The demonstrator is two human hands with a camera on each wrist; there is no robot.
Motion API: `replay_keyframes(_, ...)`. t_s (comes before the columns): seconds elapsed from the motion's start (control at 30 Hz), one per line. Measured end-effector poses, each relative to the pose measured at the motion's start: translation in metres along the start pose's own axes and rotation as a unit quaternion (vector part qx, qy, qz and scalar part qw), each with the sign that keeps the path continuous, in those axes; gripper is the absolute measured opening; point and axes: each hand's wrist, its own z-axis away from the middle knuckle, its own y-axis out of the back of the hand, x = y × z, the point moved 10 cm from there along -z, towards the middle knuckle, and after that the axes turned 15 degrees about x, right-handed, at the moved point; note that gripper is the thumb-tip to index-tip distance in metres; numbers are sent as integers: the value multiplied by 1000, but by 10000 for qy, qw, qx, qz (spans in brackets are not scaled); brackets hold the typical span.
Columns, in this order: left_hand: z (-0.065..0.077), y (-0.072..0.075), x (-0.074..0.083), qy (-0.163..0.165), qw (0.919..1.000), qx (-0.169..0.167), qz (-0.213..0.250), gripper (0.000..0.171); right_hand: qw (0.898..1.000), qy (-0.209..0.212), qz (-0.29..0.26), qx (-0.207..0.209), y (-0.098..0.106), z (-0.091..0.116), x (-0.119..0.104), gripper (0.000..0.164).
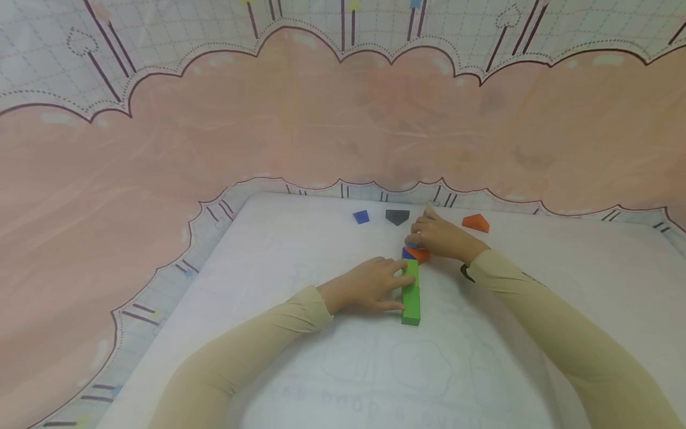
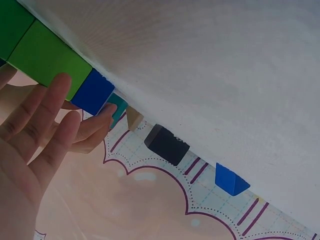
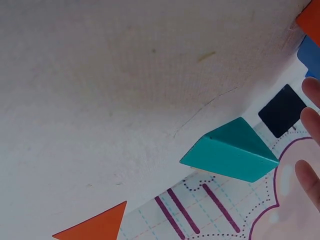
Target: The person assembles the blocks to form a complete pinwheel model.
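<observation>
Two bright green blocks (image 1: 410, 298) lie end to end in a row, and my left hand (image 1: 372, 283) rests its spread fingers on them. Beyond them, at the row's far end, sit an orange wedge (image 1: 421, 256) and a dark blue piece (image 2: 94, 92). My right hand (image 1: 442, 237) bends over this far end and pinches a small blue block (image 1: 411, 244), mostly covered by the fingers. In the right wrist view, its fingertips (image 3: 311, 120) show at the right edge, close to the blue block.
Along the white table's (image 1: 300, 232) far edge lie a blue block (image 1: 361, 217), a black five-sided block (image 1: 397, 217) and an orange block (image 1: 476, 223). A teal wedge (image 3: 230, 150) stands near that edge too. A patterned cloth (image 1: 343, 131) hangs behind.
</observation>
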Motion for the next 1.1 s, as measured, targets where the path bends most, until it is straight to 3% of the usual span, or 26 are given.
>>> replay_keyframes(0.2,0,1,-1,26,10000,-17,14,51,9999,-88,-122,-71,-1,-1,1,35)
replay_keyframes(0.33,0,0,-1,33,10000,-16,16,51,9987,-397,-268,-158,1,1,13,34)
replay_keyframes(0.5,0,1,0,-30,9999,82,-60,51,9960,-791,-366,216,23,5,38,32)
replay_keyframes(0.7,0,1,0,-68,9998,148,-97,50,9929,-889,-447,647,39,13,59,32)
replay_keyframes(0.9,0,1,0,-71,9998,156,-77,50,9929,-949,-210,687,35,25,71,34)
replay_keyframes(1.1,0,1,0,-51,9999,156,-26,50,9878,-1469,-304,423,18,38,84,30)
